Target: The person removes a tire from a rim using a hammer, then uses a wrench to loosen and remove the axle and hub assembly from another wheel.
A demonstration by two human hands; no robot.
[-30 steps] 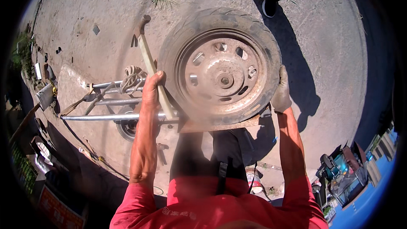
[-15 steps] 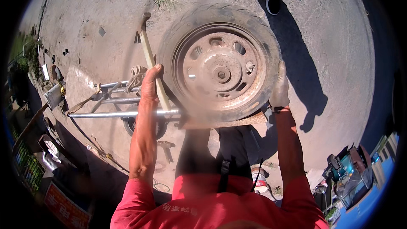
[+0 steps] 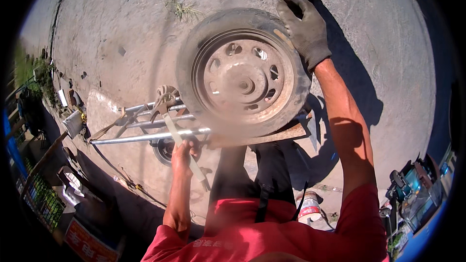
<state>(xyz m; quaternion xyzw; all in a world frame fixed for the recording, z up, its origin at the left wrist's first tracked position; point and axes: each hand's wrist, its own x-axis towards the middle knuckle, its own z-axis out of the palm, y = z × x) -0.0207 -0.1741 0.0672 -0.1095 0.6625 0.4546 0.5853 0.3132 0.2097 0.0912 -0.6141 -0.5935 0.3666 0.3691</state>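
The gloved right hand (image 3: 310,26) had shifted toward the far edge of the wheel (image 3: 245,85), half open; whether touching, I could not tell. The wheel lay left of it. The left hand (image 3: 183,153), lower now, was closed around the hammer (image 3: 171,127); two-sided steadying seemed ended.

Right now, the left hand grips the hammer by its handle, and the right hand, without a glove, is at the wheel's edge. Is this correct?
Not quite: the head view shows the right hand wearing a dark glove. The left hand does grip the hammer, and the right is at the edge of the wheel.
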